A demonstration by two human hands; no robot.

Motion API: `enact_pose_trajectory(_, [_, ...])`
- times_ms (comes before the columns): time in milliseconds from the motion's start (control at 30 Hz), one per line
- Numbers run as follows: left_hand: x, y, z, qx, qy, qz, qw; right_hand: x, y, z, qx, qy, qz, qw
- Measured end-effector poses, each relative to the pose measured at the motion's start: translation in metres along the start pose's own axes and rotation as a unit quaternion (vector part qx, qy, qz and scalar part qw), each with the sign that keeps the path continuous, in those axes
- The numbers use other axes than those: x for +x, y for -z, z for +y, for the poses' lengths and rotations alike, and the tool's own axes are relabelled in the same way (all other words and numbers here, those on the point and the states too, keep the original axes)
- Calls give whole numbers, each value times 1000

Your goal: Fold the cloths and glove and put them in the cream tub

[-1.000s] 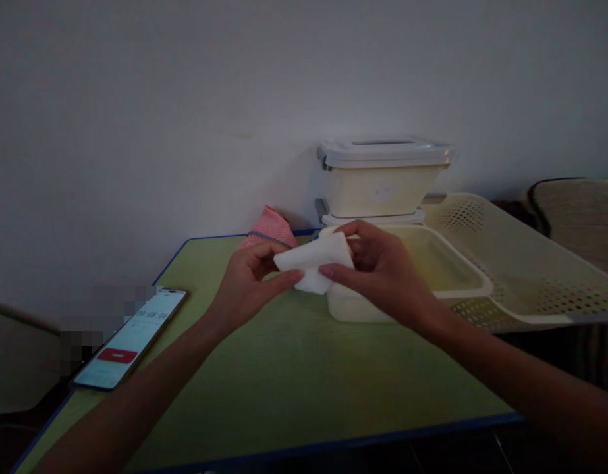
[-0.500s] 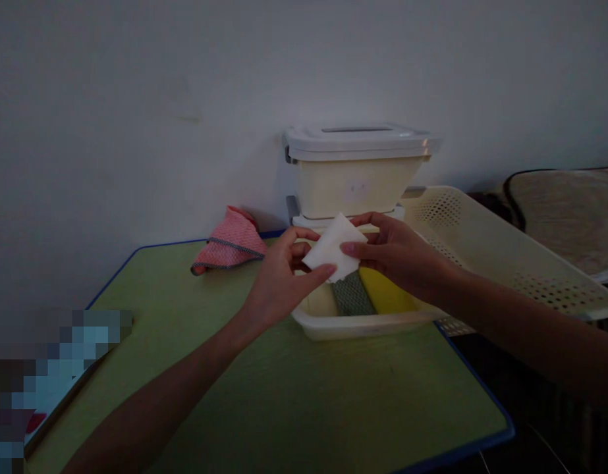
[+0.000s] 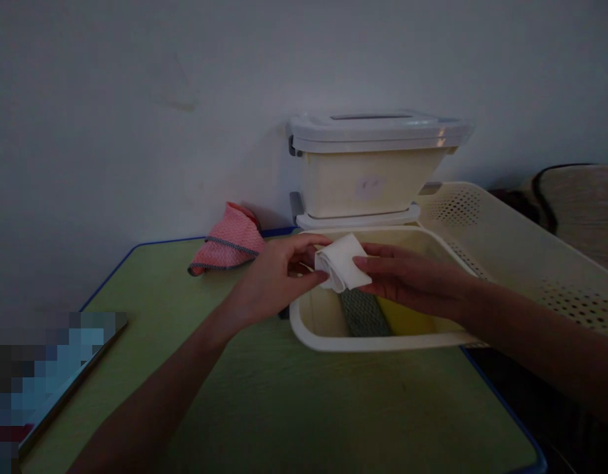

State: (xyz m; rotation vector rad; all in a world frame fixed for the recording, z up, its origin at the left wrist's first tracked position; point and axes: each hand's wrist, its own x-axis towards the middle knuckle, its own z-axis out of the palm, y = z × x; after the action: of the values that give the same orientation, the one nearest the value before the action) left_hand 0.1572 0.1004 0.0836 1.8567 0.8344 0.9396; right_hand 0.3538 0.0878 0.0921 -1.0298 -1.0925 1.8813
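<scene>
One lidded plastic box (image 3: 333, 187) stands behind an open, round-cornered bin (image 3: 383, 343), beside a perforated basket (image 3: 516, 247); crumpled pink cloth (image 3: 232, 238), dark-edged, lies left. Over the bin, partly screening its dark meshlike pad (image 3: 365, 316) and yellow item (image 3: 407, 319), left hand (image 3: 276, 273) and right hand (image 3: 410, 273) pinch a folded white sheet (image 3: 347, 260) between thumbs and fingers.

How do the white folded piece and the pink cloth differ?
The white piece is plain; the pink cloth has dark trim. The white piece is folded compactly; the pink cloth lies loosely bunched. The left hand and right hand hold the white piece, while the pink cloth rests on the green table. Both look soft and flexible.
</scene>
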Motion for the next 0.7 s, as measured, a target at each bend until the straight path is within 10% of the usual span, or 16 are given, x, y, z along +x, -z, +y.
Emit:
enact_pose_trajectory(333, [-1,-7,3,185,-76,61,978,1,3,5,-96,-26,104,990])
enact_pose_trajectory(700, [0,-9,0,271,-124,72,952,-14,12,-11,-65,-16,26,997])
